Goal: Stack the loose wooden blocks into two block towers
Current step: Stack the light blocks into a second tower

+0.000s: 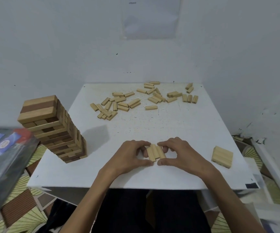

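A tall wooden block tower stands at the left edge of the white table. Near the front middle, three pale blocks lie side by side. My left hand and my right hand pinch this row from both sides, thumbs at the near ends and fingers at the far ends. A low flat layer of blocks sits at the right front. Several loose blocks are scattered across the far part of the table.
A clear plastic bag with coloured print lies off the table's left side. The wall rises right behind the table, with a paper sheet taped to it. Patterned floor shows around the table.
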Available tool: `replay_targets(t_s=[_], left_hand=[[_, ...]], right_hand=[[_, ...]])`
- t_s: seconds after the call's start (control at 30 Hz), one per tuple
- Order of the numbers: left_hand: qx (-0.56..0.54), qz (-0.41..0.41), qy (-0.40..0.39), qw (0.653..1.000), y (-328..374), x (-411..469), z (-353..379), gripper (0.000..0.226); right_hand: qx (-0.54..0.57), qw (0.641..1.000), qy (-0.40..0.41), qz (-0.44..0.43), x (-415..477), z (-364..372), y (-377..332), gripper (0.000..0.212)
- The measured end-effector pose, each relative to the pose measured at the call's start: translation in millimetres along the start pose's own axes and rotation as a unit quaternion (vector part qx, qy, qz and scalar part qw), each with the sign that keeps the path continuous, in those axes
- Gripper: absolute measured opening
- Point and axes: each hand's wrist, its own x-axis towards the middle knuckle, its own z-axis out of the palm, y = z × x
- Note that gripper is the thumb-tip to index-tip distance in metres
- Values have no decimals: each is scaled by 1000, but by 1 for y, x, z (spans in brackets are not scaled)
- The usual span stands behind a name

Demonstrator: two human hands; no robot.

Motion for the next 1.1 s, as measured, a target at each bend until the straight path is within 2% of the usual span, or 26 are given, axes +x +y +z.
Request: replay_targets(t_s=[0.13,0.27,0.4,0.57,0.8,0.93,1.1], left_hand=[[29,9,15,999,4,0,3,62],[20,23,2,1000,7,5,0,54],[22,50,-10,998,5,6,-1,50],[17,66,-14,998,4,6,-3,49],[-1,50,-51,997,0,8,-7,68],[-5,57,-78,995,-3,11,-11,59],[8,74,-43,996,0,7,-7,50]], right_hand=[[-16,998,-68,-7,1,-12,6,78],[-27,994,-104,-36,10,-21,3,64],[-27,996,-57,-57,6,-19,1,52],[-4,998,-13,-62,-3,-5,7,51],[-18,995,54,-76,-5,10,6,52],[-30,995,59,-76,-7,14,5,52],[-17,994,85,-74,-10,18,1,49]])
